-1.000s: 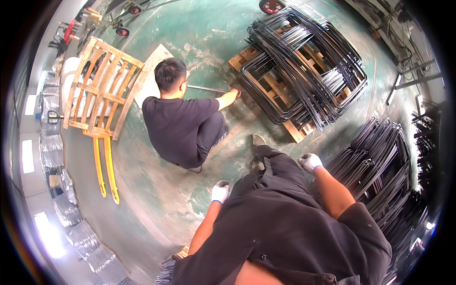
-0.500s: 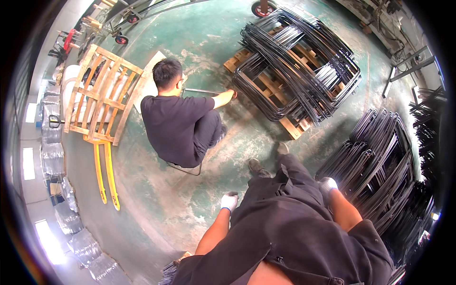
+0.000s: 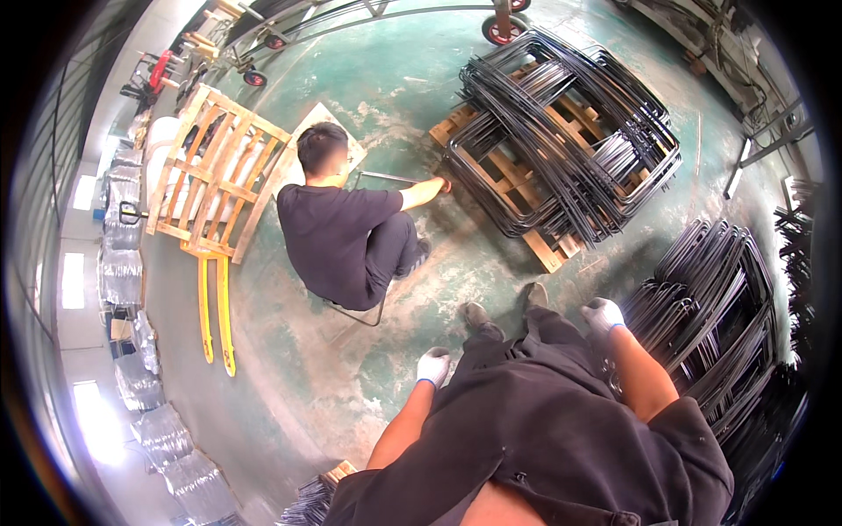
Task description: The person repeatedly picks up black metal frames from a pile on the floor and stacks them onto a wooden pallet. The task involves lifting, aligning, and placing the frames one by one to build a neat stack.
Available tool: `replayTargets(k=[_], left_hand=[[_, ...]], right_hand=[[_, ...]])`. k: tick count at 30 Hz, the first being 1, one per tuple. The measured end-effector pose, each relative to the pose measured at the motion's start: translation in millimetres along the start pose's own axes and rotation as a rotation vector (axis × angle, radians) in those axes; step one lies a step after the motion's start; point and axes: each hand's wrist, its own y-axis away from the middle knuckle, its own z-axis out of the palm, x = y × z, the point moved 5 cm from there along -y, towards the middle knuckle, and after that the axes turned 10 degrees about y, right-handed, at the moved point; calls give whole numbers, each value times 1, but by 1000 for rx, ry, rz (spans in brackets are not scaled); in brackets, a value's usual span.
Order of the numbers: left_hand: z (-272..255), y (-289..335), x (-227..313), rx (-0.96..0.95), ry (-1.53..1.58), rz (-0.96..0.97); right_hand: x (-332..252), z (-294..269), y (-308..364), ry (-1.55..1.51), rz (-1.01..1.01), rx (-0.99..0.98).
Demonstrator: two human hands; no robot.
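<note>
My left hand (image 3: 433, 365), in a white and grey work glove, hangs beside my left thigh. Its fingers are curled in, and nothing shows in them. My right hand (image 3: 602, 316), gloved the same way, is held out past my right leg with its fingers closed and no object visible in it. Nearest to that hand is a leaning stack of black bent metal frames (image 3: 715, 294), apart from it. Ahead, more black tube frames (image 3: 561, 145) lie piled on a wooden pallet (image 3: 545, 254). Neither hand touches any of these.
A co-worker (image 3: 338, 228) sits on a low stool to the left, one arm stretched toward the piled frames, beside a thin metal bar (image 3: 390, 178). Behind them are a slatted wooden pallet (image 3: 219, 188) and a yellow pallet truck (image 3: 224, 324). Wrapped bundles (image 3: 140, 381) line the left wall.
My right hand has swung forward, away from my hip. My left hand has shifted slightly right and up in view. The surroundings have shifted right and slightly down.
</note>
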Motion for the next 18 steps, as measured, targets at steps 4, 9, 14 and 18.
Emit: replayTargets(k=[4, 9, 14, 18], left_hand=[[29, 22, 51, -39, 155, -2], [28, 19, 44, -90, 144, 55], [4, -2, 11, -41, -29, -10], [-16, -17, -16, -26, -45, -25]], right_hand=[[45, -3, -18, 139, 40, 5], [80, -2, -38, 204, 22, 63], [63, 0, -46, 61, 27, 49], [37, 1, -40, -12, 25, 8]])
